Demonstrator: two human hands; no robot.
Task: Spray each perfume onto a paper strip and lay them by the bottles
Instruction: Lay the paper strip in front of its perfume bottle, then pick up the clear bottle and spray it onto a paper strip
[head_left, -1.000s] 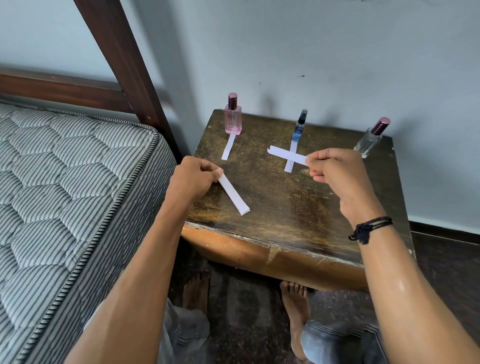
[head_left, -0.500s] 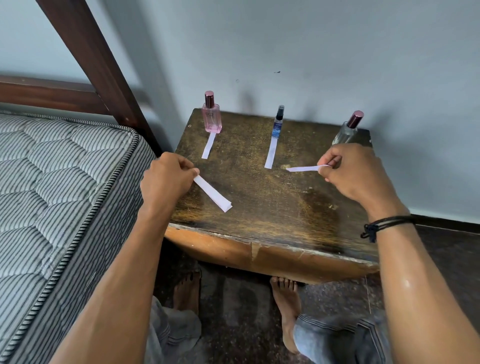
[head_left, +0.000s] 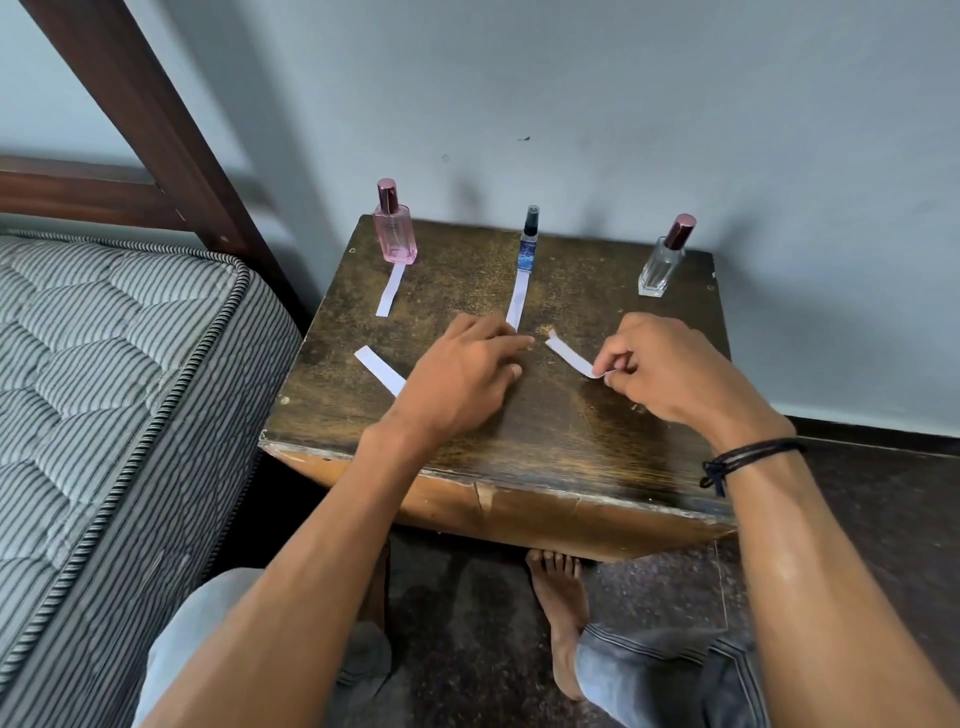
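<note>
A dark, scuffed wooden worktop (head_left: 561, 441) stands against a pale grey-blue wall (head_left: 623, 104), its lighter front edge (head_left: 519, 512) chipped and cracked. Just to its left lies a quilted mattress (head_left: 114, 374) with grey stripes and corded piping, with a dark wooden bed post (head_left: 156, 130) and a rail (head_left: 78, 192) behind it. A dark skirting strip (head_left: 883, 434) runs along the foot of the wall. Below the worktop, a bare foot (head_left: 558, 608) rests on the dark speckled floor (head_left: 467, 623), beside blue jeans (head_left: 670, 675). A knotted black cord bracelet (head_left: 748, 457) circles a wrist.
</note>
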